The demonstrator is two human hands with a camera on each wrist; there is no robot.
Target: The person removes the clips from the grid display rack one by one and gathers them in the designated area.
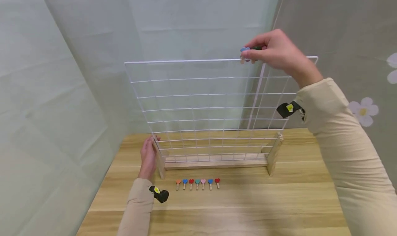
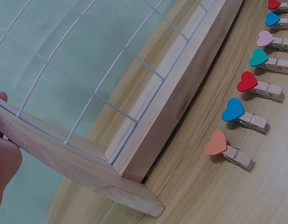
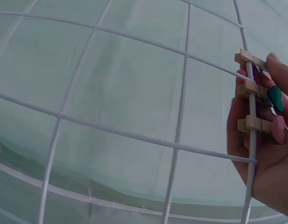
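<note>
Clipping step: my right hand (image 1: 276,51) pinches pegs (image 3: 250,88) onto grid (image 1: 198,105) top; left hand (image 1: 148,157) lies flat, steadying frame (image 2: 78,163). Next, I'd release cleanly.

In the head view, the clips (image 1: 247,53) pinched at the fingertips of the right hand (image 1: 276,51) are mostly covered by the fingers; their number cannot be told there. In the right wrist view, the heart heads behind the fingers (image 3: 274,65) are partly hidden, and the palm is cut off by the right edge. In the left wrist view, only a thumb and palm edge of the left hand (image 2: 3,163) are seen, the fingers being cut off at the left edge behind the wooden foot (image 2: 73,168). The topmost red clip (image 2: 274,4) is cropped by the upper edge.
</note>
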